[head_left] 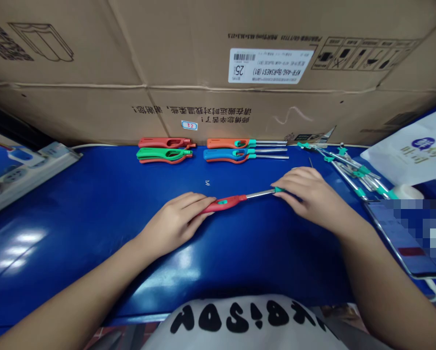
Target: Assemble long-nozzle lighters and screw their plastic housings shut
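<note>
Tabletop (82, 204) lies open left of the left hand (177, 216). A carton (167, 58) blocks passage beyond it, metal tubes (347, 180) right of the right hand (307, 199)

The person wears a whitish top (247, 338) — its front printed with a row of chunky, rounded black letters (237, 318), an S among them — while both forearms (106, 276), left hand (179, 219) and right hand (303, 197) are bare

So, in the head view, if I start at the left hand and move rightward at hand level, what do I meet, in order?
Left hand → red handle → metal tube → right hand → phone.
</note>
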Tool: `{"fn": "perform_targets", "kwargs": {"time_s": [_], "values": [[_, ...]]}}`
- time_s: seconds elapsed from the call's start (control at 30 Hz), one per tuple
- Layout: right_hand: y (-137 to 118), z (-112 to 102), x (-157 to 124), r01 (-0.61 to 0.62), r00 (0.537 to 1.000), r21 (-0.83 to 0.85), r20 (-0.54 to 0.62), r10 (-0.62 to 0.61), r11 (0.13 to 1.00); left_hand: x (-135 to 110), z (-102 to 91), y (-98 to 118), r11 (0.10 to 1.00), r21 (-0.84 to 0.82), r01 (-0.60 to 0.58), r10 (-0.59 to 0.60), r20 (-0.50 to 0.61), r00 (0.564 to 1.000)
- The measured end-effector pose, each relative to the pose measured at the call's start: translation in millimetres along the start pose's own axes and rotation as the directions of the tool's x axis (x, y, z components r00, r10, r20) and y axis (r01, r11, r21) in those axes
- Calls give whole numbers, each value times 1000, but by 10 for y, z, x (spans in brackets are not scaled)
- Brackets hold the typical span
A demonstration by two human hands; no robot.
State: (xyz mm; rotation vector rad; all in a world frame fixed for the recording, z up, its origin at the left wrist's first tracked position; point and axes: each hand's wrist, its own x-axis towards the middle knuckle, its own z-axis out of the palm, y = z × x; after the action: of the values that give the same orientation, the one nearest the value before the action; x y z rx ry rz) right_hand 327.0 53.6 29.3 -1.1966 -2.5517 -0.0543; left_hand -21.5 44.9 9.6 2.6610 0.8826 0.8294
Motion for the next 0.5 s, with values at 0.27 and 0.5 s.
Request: {"fn": "perform_targets", "kwargs": {"time_s": [0.27,0.5], "values": [[-482,144,118,157,987,98,15,-159,983,-37,115,102,996,-90,-25,29,39,999],[-498,213,108,217,976,84,-24,-215,973,-65,155,142,988,-143,52,-43,63,997]]}}
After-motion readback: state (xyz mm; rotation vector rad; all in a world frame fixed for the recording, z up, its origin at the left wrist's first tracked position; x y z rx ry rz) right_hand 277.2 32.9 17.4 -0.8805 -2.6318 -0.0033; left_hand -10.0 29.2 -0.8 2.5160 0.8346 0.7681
